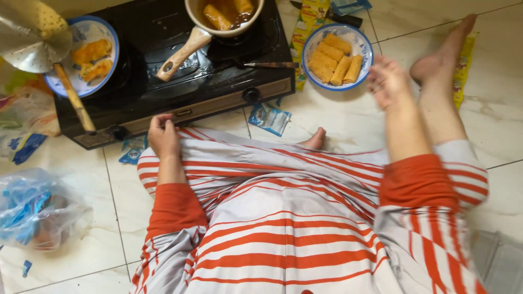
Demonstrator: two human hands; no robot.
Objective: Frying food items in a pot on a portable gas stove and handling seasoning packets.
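Down on the tiled floor, everything sits around the black gas stove, which serves as the landmark. A person in red-and-white striped clothes sits just in front of it. The left hand rests on the raised knee, touching the striped fabric right at the stove's front edge, fingers curled loosely and holding nothing. The right hand hovers well to the right of the stove, blurred, fingers spread open and empty, just beside the blue-rimmed bowl that stands on the floor at the stove's right side. That bowl holds a pile of golden rolled fritters. Whether the fingertips touch the bowl's rim cannot be told through the blur.

On the stove's right burner stands a cream pan with a wooden handle pointing toward the person; several pieces lie in dark oil inside it. On the stove's left burner sits a second blue-rimmed plate with fried pieces, partly covered by a metal skimmer whose wooden shaft slants down over the stove's left front corner.

A bare foot lies to the right of the bowl, far from the stove. A small blue packet lies on the floor at the stove's front right corner, and a crumpled clear plastic bag sits well to the left and in front of the stove.
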